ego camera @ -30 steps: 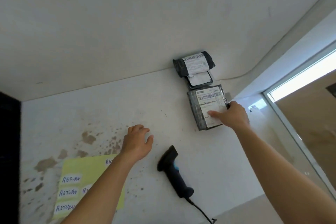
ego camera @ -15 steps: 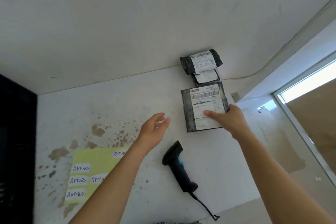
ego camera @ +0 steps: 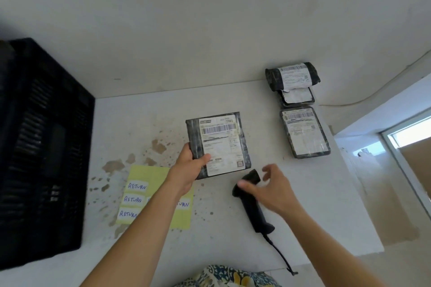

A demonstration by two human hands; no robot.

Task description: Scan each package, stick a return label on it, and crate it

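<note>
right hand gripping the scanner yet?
No: the right hand hovers open over the barcode scanner, fingers spread, not closed round its handle.

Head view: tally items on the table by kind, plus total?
Packages: 4, one in the left hand (held package), one flat, two stacked by the wall (top, lower)
Barcode scanner: 1
Yellow label sheet: 1
Black crate: 1
Total: 7

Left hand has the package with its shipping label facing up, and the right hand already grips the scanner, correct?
Not quite. In the head view the right hand is open over the scanner, not gripping it yet. The left hand does hold the package, shipping label up.
</note>
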